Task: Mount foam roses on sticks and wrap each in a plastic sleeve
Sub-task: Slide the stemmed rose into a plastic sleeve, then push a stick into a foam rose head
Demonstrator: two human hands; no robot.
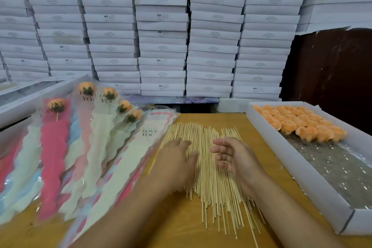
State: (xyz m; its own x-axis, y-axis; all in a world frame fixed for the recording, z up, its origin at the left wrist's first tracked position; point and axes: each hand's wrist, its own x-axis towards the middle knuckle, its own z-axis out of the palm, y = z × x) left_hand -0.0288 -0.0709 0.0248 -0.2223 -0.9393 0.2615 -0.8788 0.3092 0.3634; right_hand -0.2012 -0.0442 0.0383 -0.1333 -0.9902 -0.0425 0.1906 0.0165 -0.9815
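Observation:
A loose pile of thin wooden sticks lies spread on the wooden table in front of me. My left hand lies palm-down on the left side of the pile, fingers straight. My right hand hovers over the right side, fingers loosely curved and holding nothing. Orange foam roses fill the far end of a white tray on the right. Empty plastic sleeves printed "LOVE YOU" lie left of the sticks. Several wrapped roses rest further left.
A wall of stacked white flat boxes rises behind the table. Another long white box sits at the far left. A dark brown panel stands at the right rear. The tray's near half shows shiny clear lining.

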